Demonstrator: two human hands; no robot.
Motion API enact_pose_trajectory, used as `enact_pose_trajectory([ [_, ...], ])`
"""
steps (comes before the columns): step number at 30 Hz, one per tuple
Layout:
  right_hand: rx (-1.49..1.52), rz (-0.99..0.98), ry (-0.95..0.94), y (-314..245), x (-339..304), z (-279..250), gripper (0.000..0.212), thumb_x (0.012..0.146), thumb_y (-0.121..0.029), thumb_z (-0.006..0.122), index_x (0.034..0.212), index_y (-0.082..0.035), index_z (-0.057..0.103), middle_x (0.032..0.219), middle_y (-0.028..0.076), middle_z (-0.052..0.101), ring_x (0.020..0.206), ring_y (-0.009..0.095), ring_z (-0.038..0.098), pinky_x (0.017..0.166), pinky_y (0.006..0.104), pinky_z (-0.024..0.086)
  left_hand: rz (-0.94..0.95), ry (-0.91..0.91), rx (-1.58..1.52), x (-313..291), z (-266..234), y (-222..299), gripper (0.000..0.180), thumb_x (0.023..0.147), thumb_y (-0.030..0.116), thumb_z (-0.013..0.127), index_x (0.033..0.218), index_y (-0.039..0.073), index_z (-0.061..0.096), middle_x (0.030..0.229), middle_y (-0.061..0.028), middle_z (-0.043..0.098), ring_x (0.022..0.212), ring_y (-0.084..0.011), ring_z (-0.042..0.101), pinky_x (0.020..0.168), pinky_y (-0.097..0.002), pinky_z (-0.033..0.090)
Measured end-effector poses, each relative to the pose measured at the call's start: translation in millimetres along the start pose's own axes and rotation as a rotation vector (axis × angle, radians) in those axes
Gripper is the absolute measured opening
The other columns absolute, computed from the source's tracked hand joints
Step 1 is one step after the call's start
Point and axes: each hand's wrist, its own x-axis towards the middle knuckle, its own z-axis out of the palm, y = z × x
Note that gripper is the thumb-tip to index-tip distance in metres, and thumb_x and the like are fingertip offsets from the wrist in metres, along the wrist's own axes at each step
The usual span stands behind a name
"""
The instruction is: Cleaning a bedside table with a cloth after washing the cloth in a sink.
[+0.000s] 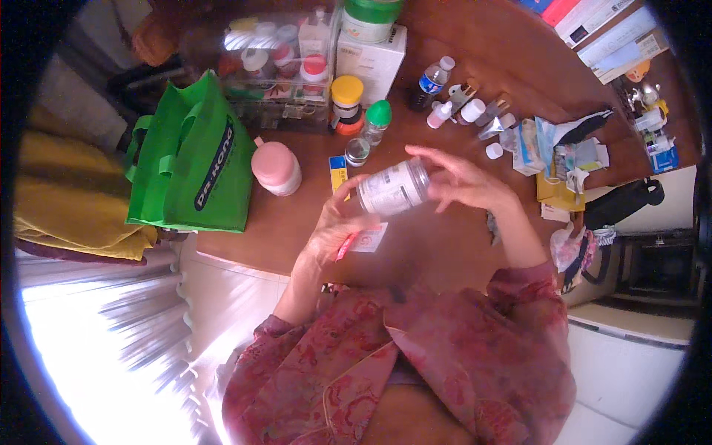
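A clear jar with a white printed label [389, 190] is held tilted above the brown table, its lid end toward the right. My left hand [331, 225] is wrapped round its base end. At the lid end is my right hand [471, 185], slightly blurred, its fingers spread around the lid and not closed on it; whether they touch it I cannot tell. Beneath the jar lie a white card [369, 239] and a thin red strip [346, 246], close to my left hand. A small blue and yellow box [338, 172] is partly hidden behind the jar.
Left stand a green bag [194, 159] and a pink canister [276, 169]. Behind are a green-capped bottle [377, 119], a yellow-lidded jar [347, 93] and a clear organizer box [278, 70]. Several small bottles, a dark drink bottle [432, 80] and a tissue pack [526, 144] stand back right.
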Motion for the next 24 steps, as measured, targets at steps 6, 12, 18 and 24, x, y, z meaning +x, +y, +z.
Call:
enact_pose_trajectory([
  [6, 0.06, 0.12, -0.083, 28.7, 0.1, 24.2, 0.057, 0.081, -0.012, 0.067, 0.133, -0.009, 0.042, 0.113, 0.01, 0.054, 0.085, 0.016, 0.06, 0.058, 0.0253, 0.053, 0.101, 0.077, 0.137, -18.2, -28.9, -54.6, 0.073, 0.064, -0.006, 0.076, 0.128, 0.004, 0.043, 0.118, -0.0083, 0.054, 0.105, -0.0195, 0.055, 0.084, -0.0328, 0.051],
  [12, -0.387, -0.025, 0.061, 73.1, 11.1, 59.0, 0.069, 0.076, -0.03, 0.071, 0.131, -0.004, 0.039, 0.117, 0.016, 0.055, 0.097, 0.025, 0.059, 0.079, 0.0356, 0.05, -0.401, 0.503, -0.167, -54.8, -37.8, -52.8, 0.039, 0.09, 0.026, 0.058, 0.121, 0.005, 0.05, 0.099, -0.0066, 0.062, 0.081, -0.0162, 0.061, 0.069, -0.0295, 0.053],
  [18, -0.724, 0.024, 0.217, 89.5, 46.7, 96.0, 0.069, 0.069, -0.029, 0.073, 0.123, -0.002, 0.042, 0.113, 0.02, 0.053, 0.1, 0.036, 0.057, 0.082, 0.0429, 0.048, -0.224, 0.849, 0.02, -56.6, -144.0, -116.9, 0.039, 0.093, 0.044, 0.047, 0.091, 0.006, 0.057, 0.071, -0.0016, 0.057, 0.058, -0.0095, 0.054, 0.051, -0.0253, 0.047],
  [24, -0.89, -0.018, 0.304, 110.9, 66.5, 101.4, 0.068, 0.066, -0.027, 0.074, 0.121, -0.002, 0.043, 0.112, 0.018, 0.051, 0.093, 0.037, 0.057, 0.075, 0.0476, 0.049, -0.032, 0.764, -0.149, -41.5, -151.1, -99.8, 0.033, 0.092, 0.04, 0.05, 0.09, 0.008, 0.055, 0.069, 0.0003, 0.055, 0.057, -0.009, 0.055, 0.052, -0.0251, 0.048],
])
